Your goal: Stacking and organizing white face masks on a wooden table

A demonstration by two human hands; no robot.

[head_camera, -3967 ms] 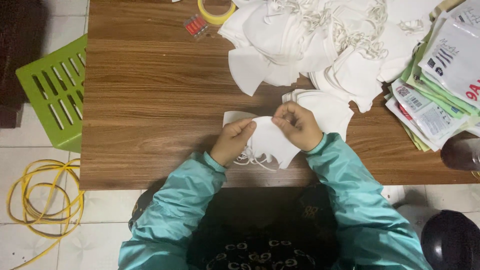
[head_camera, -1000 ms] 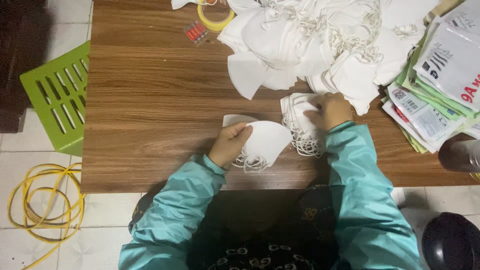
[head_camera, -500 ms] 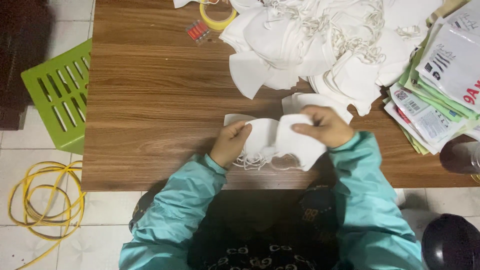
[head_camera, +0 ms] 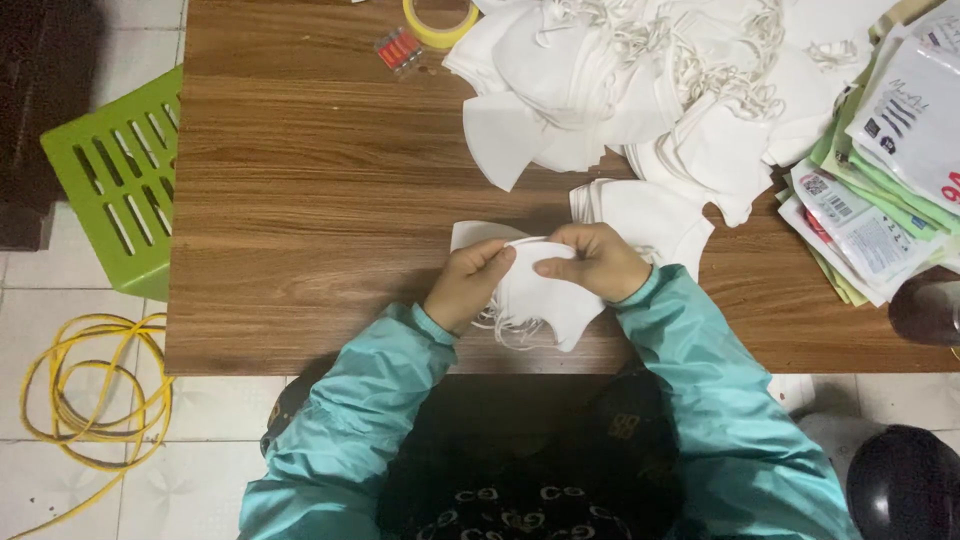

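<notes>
Here, both hands meet at the near edge of the wooden bench (head_camera: 300, 200), w/ a white face mask (head_camera: 545, 300) held between them. Left hand (head_camera: 468, 285) has its grip closed on the mask's left side, thumb and fingers pinching the top edge; right hand (head_camera: 595, 262) has its grip closed on the top edge too, fingertips nearly touching the left's. The mask hangs partly over the bench edge, its white ear loops (head_camera: 505, 328) dangling just below the hands. Another flat white piece (head_camera: 472, 233) lies under the left hand. Just beside the right hand, to its far right, sits a small stack of masks (head_camera: 650, 215). Beyond that, a big loose pile of white masks (head_camera: 640, 70) w/ tangled loops covers the far right of the bench. A roll of yellow tape (head_camera: 440, 25) and a small clear packet w/ red bits (head_camera: 398, 50) lie at the far edge, left of the pile. Printed packets, white and green (head_camera: 880, 190), are stacked at the right edge. On the tiled floor: green plastic stool (head_camera: 110, 190) at left, coiled yellow cable (head_camera: 85, 400) near it, dark round object (head_camera: 905, 480) bottom right. Sleeves are teal.
</notes>
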